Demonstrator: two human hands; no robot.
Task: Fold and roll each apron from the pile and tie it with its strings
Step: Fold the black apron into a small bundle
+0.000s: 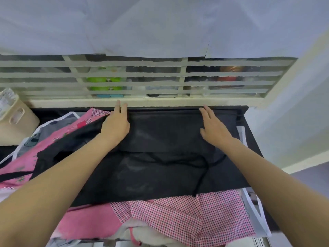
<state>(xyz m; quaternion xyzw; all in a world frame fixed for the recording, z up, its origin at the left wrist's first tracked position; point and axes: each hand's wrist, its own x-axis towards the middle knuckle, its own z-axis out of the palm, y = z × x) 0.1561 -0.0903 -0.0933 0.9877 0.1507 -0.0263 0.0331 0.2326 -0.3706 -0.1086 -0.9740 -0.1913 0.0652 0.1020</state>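
Observation:
A black apron [160, 139] lies spread flat on top of the pile, its far edge against the window ledge. Its black strings [201, 168] lie loose across the middle and trail toward the near right. My left hand [116, 123] rests flat on the apron's far left corner, fingers straight. My right hand [212, 127] lies flat on the far right part, fingers straight and spread. Under the black apron lie a pink dotted apron [187, 218] at the near edge and a pink patterned apron [67, 132] on the left.
A beige plastic basket [16, 120] stands at the far left. A louvred window frame [142, 82] runs across the back just beyond my fingertips. A white wall [293, 113] rises on the right. A grey-and-white apron [252, 207] peeks out at the right edge.

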